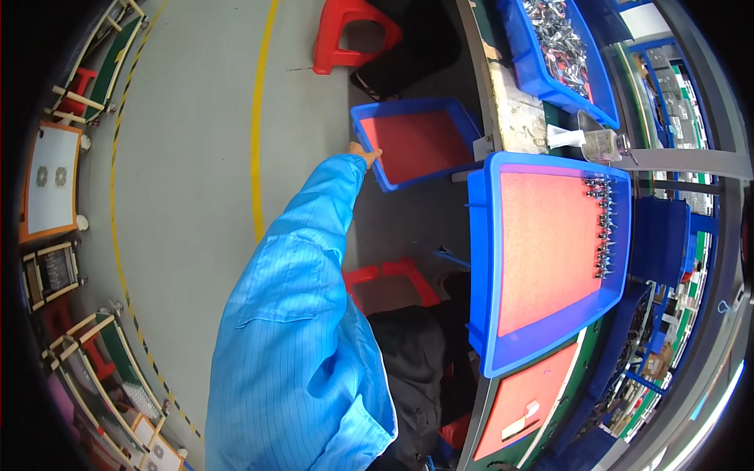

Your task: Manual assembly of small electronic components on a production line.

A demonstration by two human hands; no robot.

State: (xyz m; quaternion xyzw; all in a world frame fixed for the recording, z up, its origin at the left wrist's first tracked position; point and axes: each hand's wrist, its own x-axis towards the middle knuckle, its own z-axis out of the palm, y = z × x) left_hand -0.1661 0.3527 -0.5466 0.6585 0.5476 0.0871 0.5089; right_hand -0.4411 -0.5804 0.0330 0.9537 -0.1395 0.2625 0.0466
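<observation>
- The left hand [364,154] reaches toward 12 o'clock at the end of a pale blue, dark-striped sleeve [290,275]; its grip is closed, pinching the near-left rim of a shallow blue tray [408,108], thumb over the inner side.
- The right hand is out of view, so I cannot tell how its grip stands.
- That tray lies just short of 1 o'clock from the centre, above the grey floor [196,157], its 3 o'clock end close by the edge of the surface [587,353] and a pale bracket [483,147].
- It is rectangular, with low, bright blue walls and a dull red lining [416,145] across its bottom, darker toward the far side.
- Its open face is turned up toward the camera; the long axis runs from between 8 and 9 o'clock to between 2 and 3 o'clock, with the held short end on the 9 o'clock side.
- At 3 o'clock a big blue tray [481,259] rests on the surface, small metal pieces [603,228] lined up along its 3 o'clock side.
- Between 1 and 2 o'clock stands a blue bin [525,63] heaped with shiny metal parts [559,51].
- A red stool [330,43] stands near 12 o'clock.
</observation>
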